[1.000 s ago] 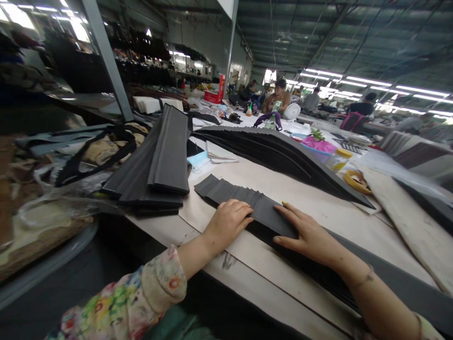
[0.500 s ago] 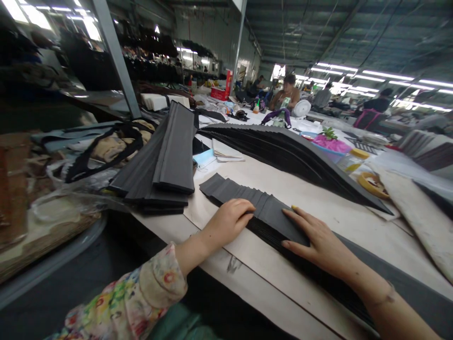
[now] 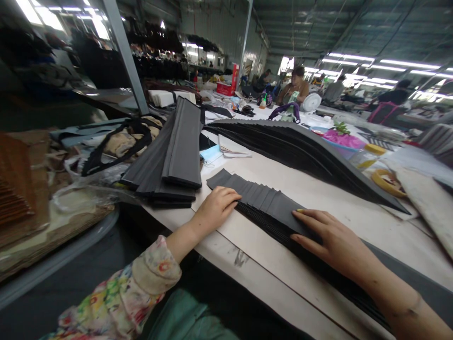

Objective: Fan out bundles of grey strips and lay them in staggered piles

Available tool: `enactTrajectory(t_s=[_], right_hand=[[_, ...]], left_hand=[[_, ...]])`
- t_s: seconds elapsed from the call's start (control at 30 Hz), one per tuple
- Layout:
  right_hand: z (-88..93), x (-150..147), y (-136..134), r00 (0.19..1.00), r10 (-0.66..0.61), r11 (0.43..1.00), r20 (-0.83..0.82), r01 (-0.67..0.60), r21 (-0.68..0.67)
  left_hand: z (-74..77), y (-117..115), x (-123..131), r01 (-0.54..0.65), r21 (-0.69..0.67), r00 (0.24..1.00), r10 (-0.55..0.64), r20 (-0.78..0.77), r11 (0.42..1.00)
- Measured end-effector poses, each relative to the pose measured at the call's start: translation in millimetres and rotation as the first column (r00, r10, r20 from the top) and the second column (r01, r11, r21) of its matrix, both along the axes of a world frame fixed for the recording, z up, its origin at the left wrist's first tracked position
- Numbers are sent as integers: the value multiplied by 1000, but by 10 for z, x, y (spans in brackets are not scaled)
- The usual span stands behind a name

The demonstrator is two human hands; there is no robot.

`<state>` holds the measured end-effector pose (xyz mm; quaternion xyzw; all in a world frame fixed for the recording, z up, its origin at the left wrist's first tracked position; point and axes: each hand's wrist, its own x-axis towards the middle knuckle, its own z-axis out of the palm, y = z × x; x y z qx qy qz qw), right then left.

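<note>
A long stack of dark grey fabric strips (image 3: pixel 262 196) lies across the pale work table, its near ends fanned out in steps. At the stack's near edge, my left hand (image 3: pixel 221 204) has its fingers curled and pressed together on the edge of the strips; the fingertips are partly hidden. My right hand (image 3: pixel 331 236) rests on top of the same stack farther right, thumb and fingers apart and stretched out. Left of the stack, a crossed pile of similar grey strips (image 3: pixel 184 141) stands at the table's edge.
Behind lies a long curved stack of black strips (image 3: pixel 300 139). A blue face mask (image 3: pixel 212 154), a yellow tape roll (image 3: pixel 388 182) and a yellow-lidded jar (image 3: pixel 370 155) are nearby. Cardboard (image 3: pixel 24 179) and plastic bags are at left. A person (image 3: pixel 299 87) sits across the table.
My left hand has slid left along the edge of the stack, towards its fanned end. The right hand stays on top of the strips. The view has shifted slightly.
</note>
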<state>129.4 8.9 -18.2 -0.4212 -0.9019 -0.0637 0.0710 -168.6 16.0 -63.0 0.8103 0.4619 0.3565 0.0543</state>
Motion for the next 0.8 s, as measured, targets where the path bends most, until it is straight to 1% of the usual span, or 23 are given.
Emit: enactTrajectory(t_s=[0.13,0.23,0.43,0.5,0.7,0.8], right_hand=[[69,19,23,1000,7,1000,3,-7,-17],[87,6,28,999,20,1000,27,-20,1],[35,-37,-50,991,65,985,114,-82,151],[27,-38,-70,989,64,980,135,-88,180],[81,-31,-44,982,76,984,175,-101,143],[103,-43,-41,979,96,978,181,-126,165]], left_hand=[[-7,-8,6,-14,0,1000,14,-14,1000],[0,-12,8,-18,-1,1000,18,-20,1000],[1,-29,12,-24,1,1000,24,-17,1000],[-3,-33,11,-24,2,1000,24,-11,1000],[-27,-22,12,-29,9,1000,29,-13,1000],[-26,-23,11,-25,9,1000,25,-12,1000]])
